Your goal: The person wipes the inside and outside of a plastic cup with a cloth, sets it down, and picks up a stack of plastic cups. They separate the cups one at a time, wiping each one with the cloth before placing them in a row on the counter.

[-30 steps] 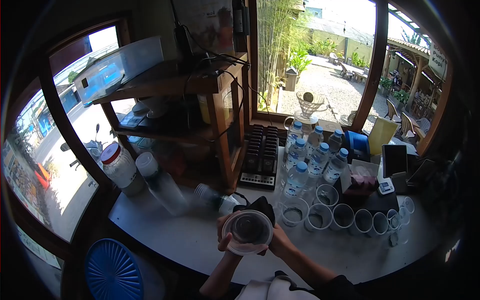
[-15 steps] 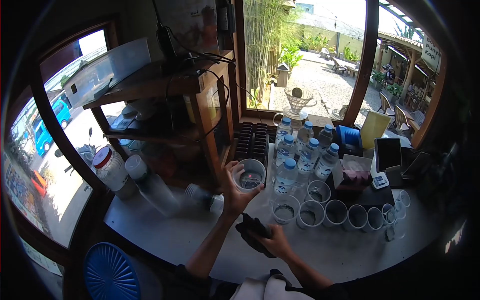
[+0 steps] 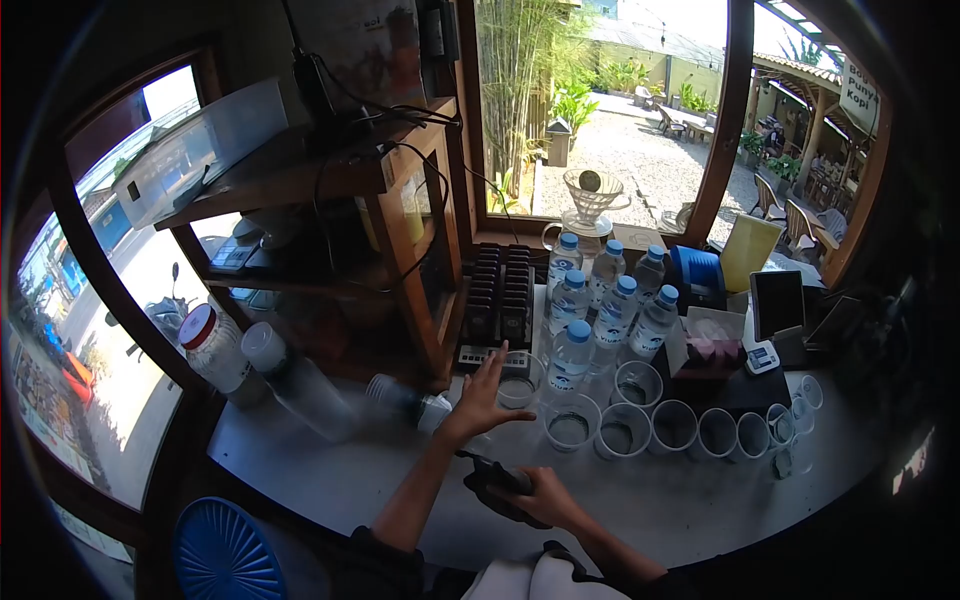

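The clear cup [image 3: 523, 387], which your left hand [image 3: 478, 406] lifts up in the earlier frame, is now lower and stands on the white counter [image 3: 660, 512]. It is just in front of the black rack [image 3: 500, 300], and to the left of the other clear cups [image 3: 617, 432]. Your left fingers are spread wide beside this cup; whether they touch its wall, I cannot tell. Your right hand [image 3: 549, 497] has its fingers closed around a black cloth [image 3: 497, 484], nearer to your body. The water bottles [image 3: 572, 358] stand close behind the cups.
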The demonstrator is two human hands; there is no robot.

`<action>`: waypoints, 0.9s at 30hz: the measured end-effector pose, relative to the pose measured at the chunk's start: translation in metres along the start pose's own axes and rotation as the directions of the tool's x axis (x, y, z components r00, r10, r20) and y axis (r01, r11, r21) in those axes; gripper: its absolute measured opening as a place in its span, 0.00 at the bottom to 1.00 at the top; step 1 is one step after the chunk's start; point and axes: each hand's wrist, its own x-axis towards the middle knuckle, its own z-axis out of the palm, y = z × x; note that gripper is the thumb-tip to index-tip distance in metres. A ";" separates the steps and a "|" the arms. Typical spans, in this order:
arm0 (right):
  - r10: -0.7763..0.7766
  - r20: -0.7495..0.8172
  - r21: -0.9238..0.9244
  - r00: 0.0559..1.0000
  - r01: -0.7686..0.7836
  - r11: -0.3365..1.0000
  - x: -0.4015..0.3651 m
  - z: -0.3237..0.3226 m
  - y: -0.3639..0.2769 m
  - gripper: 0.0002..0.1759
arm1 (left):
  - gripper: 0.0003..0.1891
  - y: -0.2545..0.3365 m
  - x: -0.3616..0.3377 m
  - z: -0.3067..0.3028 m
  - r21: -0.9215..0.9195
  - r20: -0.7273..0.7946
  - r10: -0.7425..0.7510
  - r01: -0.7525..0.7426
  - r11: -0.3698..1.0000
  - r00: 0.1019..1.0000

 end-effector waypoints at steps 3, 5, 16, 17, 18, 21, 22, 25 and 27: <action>-0.047 -0.035 -0.105 0.998 0.043 0.994 0.005 -0.001 -0.001 0.20 | 0.56 -0.007 -0.010 -0.020 -0.048 -0.124 0.033 -0.039 0.998 0.992; -0.161 -0.082 -0.189 0.984 0.143 0.972 0.008 0.000 -0.003 0.19 | 0.47 -0.016 -0.020 -0.042 -0.236 -0.162 -0.055 0.015 0.972 0.985; -0.313 0.050 -0.595 0.949 0.279 0.753 0.073 0.040 0.010 0.19 | 0.28 -0.085 -0.087 -0.057 -0.299 -0.153 -0.246 0.192 0.935 0.957; -0.288 0.038 -0.553 0.957 0.260 0.791 0.069 0.040 0.006 0.19 | 0.27 -0.091 -0.088 -0.056 -0.280 -0.186 -0.257 0.200 0.939 0.948; -0.262 0.028 -0.511 0.965 0.239 0.826 0.067 0.040 0.001 0.20 | 0.26 -0.095 -0.088 -0.056 -0.263 -0.220 -0.268 0.208 0.942 0.938; -0.223 0.062 -0.416 0.973 0.228 0.880 0.064 0.030 0.012 0.21 | 0.27 -0.102 -0.091 -0.057 -0.246 -0.271 -0.220 0.154 0.957 0.937; -0.188 0.068 -0.367 0.980 0.200 0.909 0.060 0.024 0.013 0.22 | 0.28 -0.102 -0.090 -0.058 -0.245 -0.278 -0.188 0.120 0.962 0.942; -0.182 0.040 -0.222 0.982 0.187 0.957 0.046 0.009 0.006 0.21 | 0.27 -0.080 -0.093 -0.058 -0.358 -0.436 -0.222 0.059 0.932 0.872; -0.300 -0.055 -0.132 0.952 0.291 0.948 0.039 0.008 0.003 0.19 | 0.29 -0.065 -0.096 -0.055 -0.541 -0.479 -0.322 0.014 0.841 0.817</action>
